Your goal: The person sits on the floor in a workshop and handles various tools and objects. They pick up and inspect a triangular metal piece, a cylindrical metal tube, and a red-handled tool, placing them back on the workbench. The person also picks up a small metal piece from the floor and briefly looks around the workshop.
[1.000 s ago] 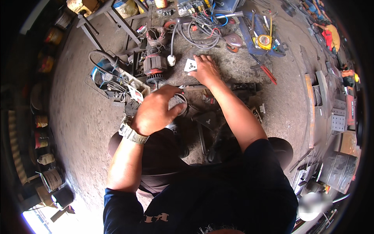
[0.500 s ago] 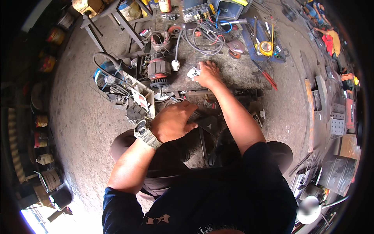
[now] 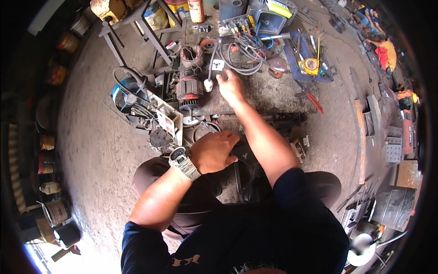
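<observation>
A small white plate with dark holes, like a socket outlet (image 3: 218, 65), lies on the worn bench top (image 3: 269, 93) beside a grey cable. Just short of it is my right hand (image 3: 230, 86), thumb and fingers apart and holding nothing. A white plug (image 3: 208, 85) rests to the left of that hand. Closer to my body, my left hand (image 3: 214, 151) hovers over my lap with its fingers loosely stretched and nothing in them. An opened motor with a reddish housing (image 3: 189, 86) stands at the bench's left side.
Coiled cables (image 3: 246, 64) and a grinding disc (image 3: 276, 64) lie farther back. At the right is a blue tray (image 3: 324, 75) with a yellow tape measure (image 3: 311, 66), near red-handled pliers (image 3: 315, 103). A metal frame (image 3: 148, 29) stands far left. Other people (image 3: 385, 52) are at the far right.
My right hand has moved left and slightly back, and the white plate it was holding now lies by the cable, released. My left hand has shifted slightly right.
</observation>
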`<state>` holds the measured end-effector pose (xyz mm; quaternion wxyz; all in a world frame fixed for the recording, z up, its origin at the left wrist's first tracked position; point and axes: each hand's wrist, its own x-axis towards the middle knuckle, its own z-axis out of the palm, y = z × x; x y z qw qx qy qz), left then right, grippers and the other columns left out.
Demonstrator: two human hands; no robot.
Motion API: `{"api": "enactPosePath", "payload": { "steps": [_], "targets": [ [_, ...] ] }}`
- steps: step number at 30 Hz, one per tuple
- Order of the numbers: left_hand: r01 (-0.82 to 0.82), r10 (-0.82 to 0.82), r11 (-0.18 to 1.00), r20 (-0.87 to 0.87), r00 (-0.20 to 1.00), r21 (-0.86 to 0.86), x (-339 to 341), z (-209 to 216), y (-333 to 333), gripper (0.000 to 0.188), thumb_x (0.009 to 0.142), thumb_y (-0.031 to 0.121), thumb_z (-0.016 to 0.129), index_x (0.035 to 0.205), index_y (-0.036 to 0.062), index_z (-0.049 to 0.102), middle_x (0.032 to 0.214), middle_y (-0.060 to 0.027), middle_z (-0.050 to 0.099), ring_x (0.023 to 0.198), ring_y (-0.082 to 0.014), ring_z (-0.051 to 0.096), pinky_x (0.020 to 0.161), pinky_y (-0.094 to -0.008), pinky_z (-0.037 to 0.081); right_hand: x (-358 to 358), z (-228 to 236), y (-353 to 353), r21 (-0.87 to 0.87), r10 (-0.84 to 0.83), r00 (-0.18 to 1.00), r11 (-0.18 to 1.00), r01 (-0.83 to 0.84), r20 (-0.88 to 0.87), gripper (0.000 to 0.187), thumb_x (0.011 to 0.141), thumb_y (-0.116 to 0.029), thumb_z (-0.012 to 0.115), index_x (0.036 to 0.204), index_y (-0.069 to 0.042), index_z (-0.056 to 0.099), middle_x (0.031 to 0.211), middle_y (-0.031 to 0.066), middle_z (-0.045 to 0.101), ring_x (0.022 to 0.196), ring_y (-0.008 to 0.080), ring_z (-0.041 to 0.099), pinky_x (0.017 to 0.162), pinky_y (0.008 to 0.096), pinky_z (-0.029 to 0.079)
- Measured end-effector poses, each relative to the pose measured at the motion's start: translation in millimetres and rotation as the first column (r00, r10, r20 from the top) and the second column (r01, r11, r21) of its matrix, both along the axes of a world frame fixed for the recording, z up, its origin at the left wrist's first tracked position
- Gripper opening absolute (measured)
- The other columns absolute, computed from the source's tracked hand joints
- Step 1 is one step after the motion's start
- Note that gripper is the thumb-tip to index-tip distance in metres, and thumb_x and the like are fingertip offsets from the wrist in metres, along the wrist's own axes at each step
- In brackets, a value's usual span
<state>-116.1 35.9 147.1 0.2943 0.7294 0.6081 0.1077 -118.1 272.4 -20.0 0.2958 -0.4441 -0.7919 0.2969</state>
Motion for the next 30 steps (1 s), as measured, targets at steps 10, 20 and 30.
{"api": "enactPosePath", "payload": {
  "steps": [10, 20, 30],
  "targets": [
    [-0.019, 0.019, 1.000, -0.012, 1.000, 0.004, -1.5, 6.6, 3.9, 0.055, 0.090, 0.033, 0.074, 0.131, -0.0003, 0.056, 0.115, -0.0198, 0.065, 0.112, -0.0394, 0.063, 0.097, -0.0476, 0.052, -30.8, 22.1, -16.1, -0.391, 0.101, 0.933, 0.888, -0.241, -0.346, 0.024, 0.091, -0.025, 0.071, 0.108, -0.007, 0.075, 0.082, 0.0160, 0.075, 0.075, 0.0240, 0.073, 0.071, 0.0371, 0.056],
    [-0.269, 0.280, 0.950, -0.048, 0.959, 0.158, -23.6, 13.5, 13.1, 0.047, 0.089, 0.030, 0.076, 0.125, 0.0030, 0.062, 0.114, -0.0184, 0.067, 0.105, -0.0397, 0.068, 0.088, -0.0473, 0.057, -49.4, 73.9, -11.1, 0.060, 0.137, 0.983, 0.990, -0.130, -0.126, 0.028, 0.090, -0.028, 0.072, 0.105, -0.004, 0.077, 0.096, 0.0225, 0.074, 0.087, 0.0407, 0.073, 0.080, 0.0476, 0.058],
    [-0.298, 0.315, 0.936, -0.067, 0.947, 0.188, -23.7, 13.3, 21.8, 0.049, 0.089, 0.032, 0.076, 0.120, -0.0019, 0.061, 0.115, -0.0223, 0.067, 0.103, -0.0417, 0.068, 0.086, -0.0485, 0.057, -72.1, 70.6, 1.1, 0.161, 0.094, 0.994, 0.982, -0.103, 0.062, 0.019, 0.094, -0.018, 0.061, 0.096, -0.002, 0.071, 0.099, 0.0256, 0.072, 0.086, 0.0452, 0.072, 0.081, 0.0535, 0.058]
  ]
}}
